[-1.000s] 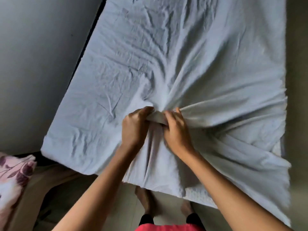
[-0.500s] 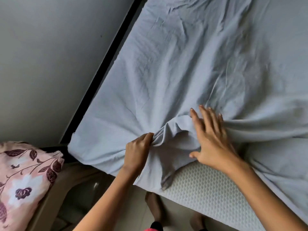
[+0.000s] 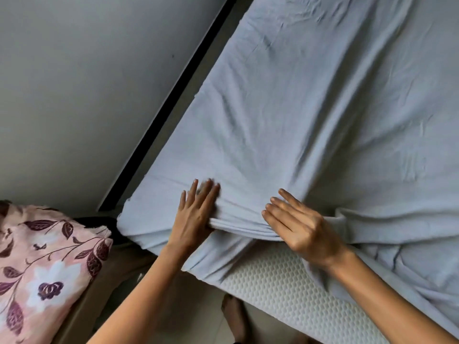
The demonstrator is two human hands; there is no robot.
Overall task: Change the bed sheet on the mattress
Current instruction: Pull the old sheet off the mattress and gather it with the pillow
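Released from its pinch, both hands now press flat, open, on bunched sheet (image 3: pixel 310 108); floral cloth (image 3: pixel 42 264) lies left.

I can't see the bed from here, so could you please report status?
Left hand flat, right hand open, both on sheet. Mattress edge bare. Nothing blocking.

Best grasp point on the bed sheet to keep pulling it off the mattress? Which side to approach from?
Probably the bunched ridge of the bed sheet between the left hand and the right hand. The folds stand proud there, so fingers can close around them. Come from the near edge, where the sheet has lifted clear of the mattress; elsewhere it lies flat.
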